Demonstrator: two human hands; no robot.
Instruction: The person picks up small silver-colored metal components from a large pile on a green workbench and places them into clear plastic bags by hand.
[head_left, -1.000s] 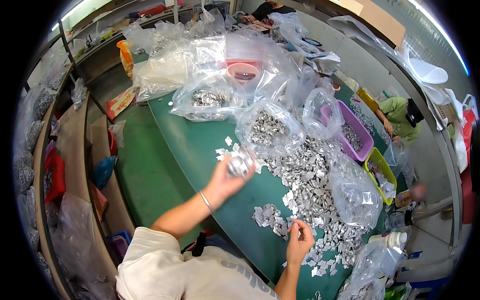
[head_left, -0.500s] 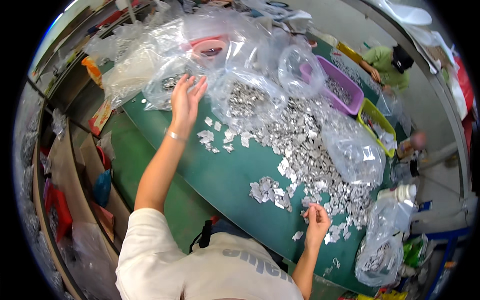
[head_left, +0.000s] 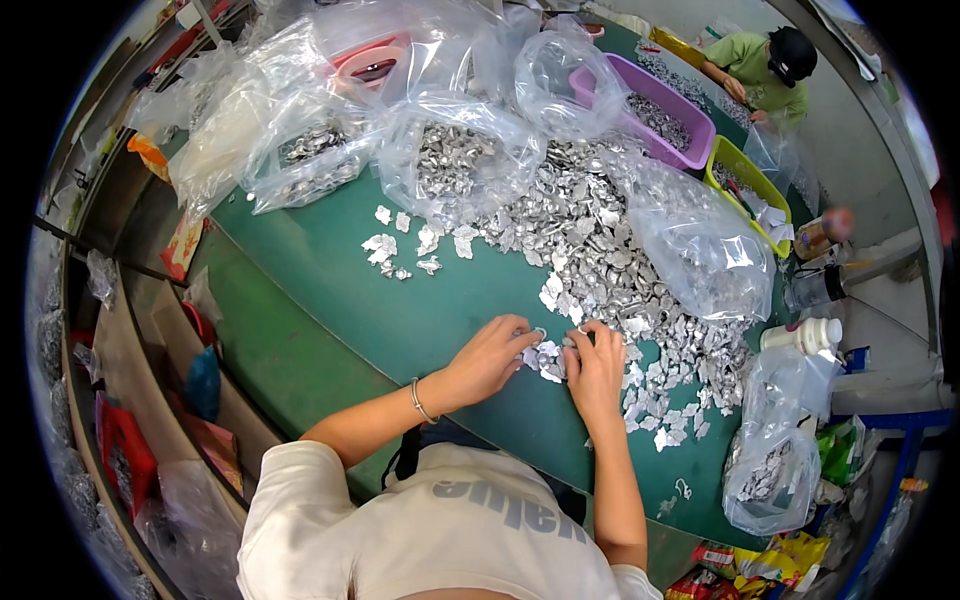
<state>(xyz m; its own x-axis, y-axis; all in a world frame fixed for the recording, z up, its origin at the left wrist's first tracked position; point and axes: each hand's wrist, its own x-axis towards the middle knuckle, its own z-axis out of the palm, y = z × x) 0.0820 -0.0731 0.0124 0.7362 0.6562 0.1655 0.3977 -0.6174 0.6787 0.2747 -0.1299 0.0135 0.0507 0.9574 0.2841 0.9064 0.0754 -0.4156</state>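
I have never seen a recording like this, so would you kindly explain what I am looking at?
There is no machine here: a person works with two bare hands. The picture comes from a wide fisheye camera worn on that person's head, looking down, so edges bend. The left hand, with a bracelet at its wrist, and the right hand meet at a small cluster of silvery pieces; whether either grips one is hard to tell. On the green table lie a large heap of similar pieces, clear plastic bags, a purple basket and a yellow-green basket. Another person appears at upper right.
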